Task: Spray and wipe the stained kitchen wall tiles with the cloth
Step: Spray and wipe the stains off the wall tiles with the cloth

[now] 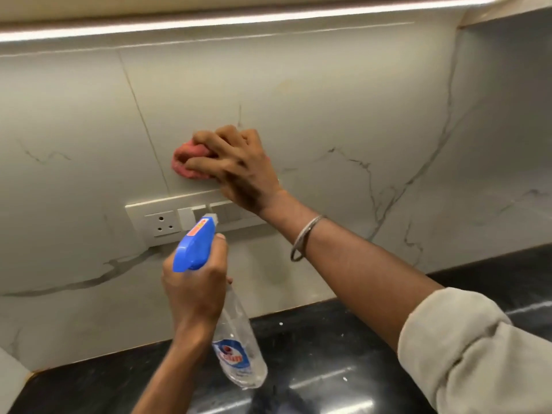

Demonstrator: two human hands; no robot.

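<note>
My right hand (pixel 236 167) grips a bunched pink cloth (pixel 183 162) and presses it against the white marble-look wall tiles (pixel 328 115), just above the switch plate. Most of the cloth is hidden under my fingers. My left hand (pixel 195 282) holds a clear spray bottle (pixel 239 345) by its neck, below the cloth hand and in front of the wall. The bottle's blue trigger head (pixel 195 245) points up at the wall, and its body hangs tilted over the counter.
A white switch and socket plate (pixel 167 222) sits on the wall under my right hand. A glossy black counter (pixel 328 354) with small white specks runs along the bottom. A lit strip under the cabinet (pixel 209 20) crosses the top. A side wall (pixel 507 130) closes the right.
</note>
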